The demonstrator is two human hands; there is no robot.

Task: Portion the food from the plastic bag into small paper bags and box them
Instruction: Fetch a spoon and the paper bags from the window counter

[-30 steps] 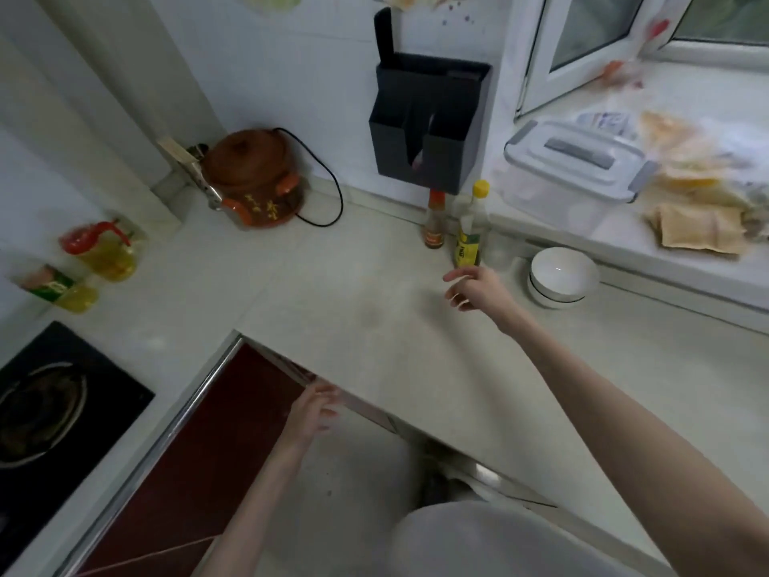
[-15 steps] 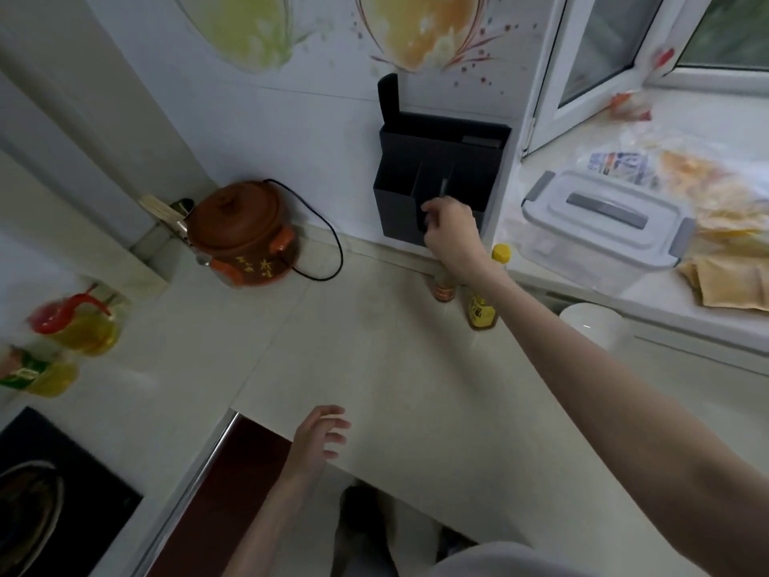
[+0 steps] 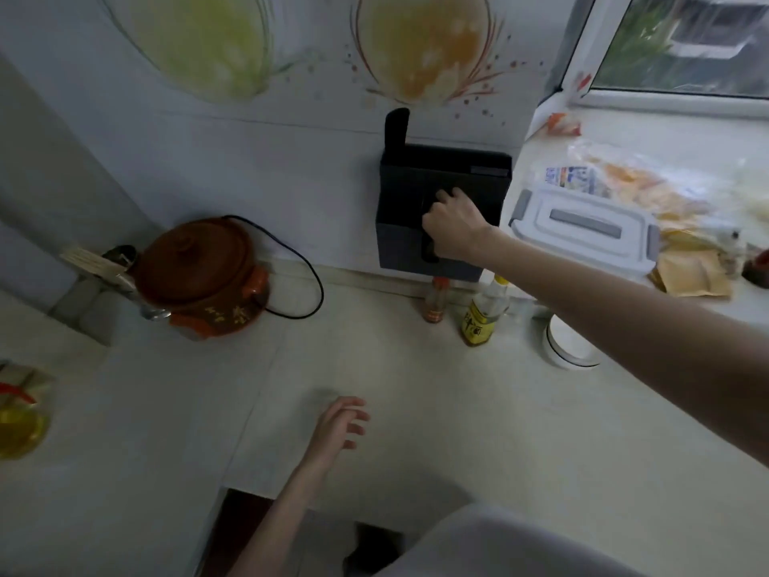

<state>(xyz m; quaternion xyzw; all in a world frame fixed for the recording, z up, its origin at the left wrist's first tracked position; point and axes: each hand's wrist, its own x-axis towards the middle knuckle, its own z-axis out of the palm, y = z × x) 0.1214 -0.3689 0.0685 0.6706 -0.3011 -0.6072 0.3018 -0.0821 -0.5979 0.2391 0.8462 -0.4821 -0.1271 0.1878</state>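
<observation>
Nothing portioned yet: plastic bag (image 3: 649, 193) and paper bags (image 3: 693, 274) untouched; your right hand (image 3: 451, 226) curls inside black holder (image 3: 408, 243), contents unclear; left hand (image 3: 339, 422) released.

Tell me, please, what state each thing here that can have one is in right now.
right hand: fingers curled inside the black wall holder; what it grips is hidden
left hand: relaxed, holding nothing
plastic box: lid on
brown clay pot: lidded, cord attached
yellow-capped bottle: upright, capped

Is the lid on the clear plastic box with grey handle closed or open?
Closed: the white lid lies flat on the clear plastic box. Whether its grey side clips are latched, cannot tell.
</observation>
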